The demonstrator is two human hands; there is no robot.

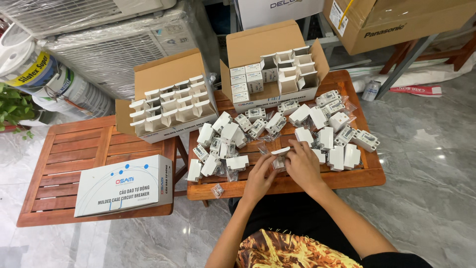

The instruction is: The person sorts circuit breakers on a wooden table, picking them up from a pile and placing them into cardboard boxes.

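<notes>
Both hands closed around one small white breaker (280,153) in a clear bag, just in front of the pile of breakers (277,131) on the right bench (347,181). Left hand (259,176) cupped under the near end, fingers curled; right hand (302,166) over the far side, fingertips pinching the top edge. Best done with the piece kept low over the bench, gripped by its edges rather than by the slippery film, and turned slowly so nothing drops between the slats. Worth keeping clear of the pile behind, since loose pieces lie close on both sides.

Hard to tell: whether the bag is going on or coming off, and which face of the breaker is up, as the fingers cover most of it. Contents of the two open cartons (270,69) behind the pile only partly visible. Small clear packet (217,190) left of the hands, at the bench edge, too small to identify.
</notes>
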